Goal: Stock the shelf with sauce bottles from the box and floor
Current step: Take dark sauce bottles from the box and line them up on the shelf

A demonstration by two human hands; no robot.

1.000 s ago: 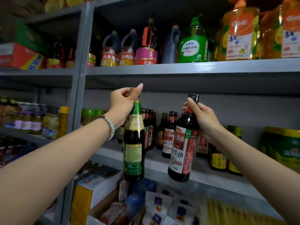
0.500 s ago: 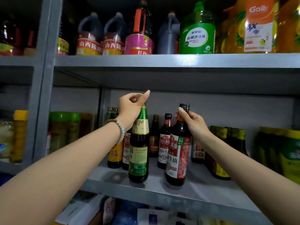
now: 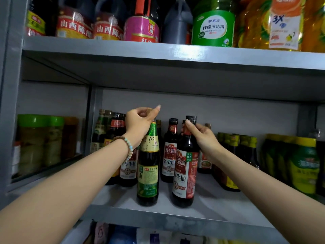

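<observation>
Two dark sauce bottles stand upright near the front of the grey middle shelf (image 3: 207, 213). The green-labelled bottle (image 3: 148, 175) is on the left, and my left hand (image 3: 139, 123) grips its top from above, hiding the cap. The red-and-white-labelled bottle (image 3: 185, 171) stands to its right, with my right hand (image 3: 202, 136) closed around its neck just under the black cap. Behind them stands a row of similar soy sauce bottles (image 3: 169, 152).
Green-lidded jars (image 3: 40, 141) fill the left bay. Yellow-capped bottles (image 3: 235, 155) and green-yellow squeeze bottles (image 3: 302, 166) crowd the right. The upper shelf (image 3: 175, 53) overhead carries large jugs. Packets lie below the shelf's front edge (image 3: 175, 221).
Both bottles came up from below the shelf edge and onto the middle shelf, where they now stand. The camera has moved closer. Both hands keep their hold.
</observation>
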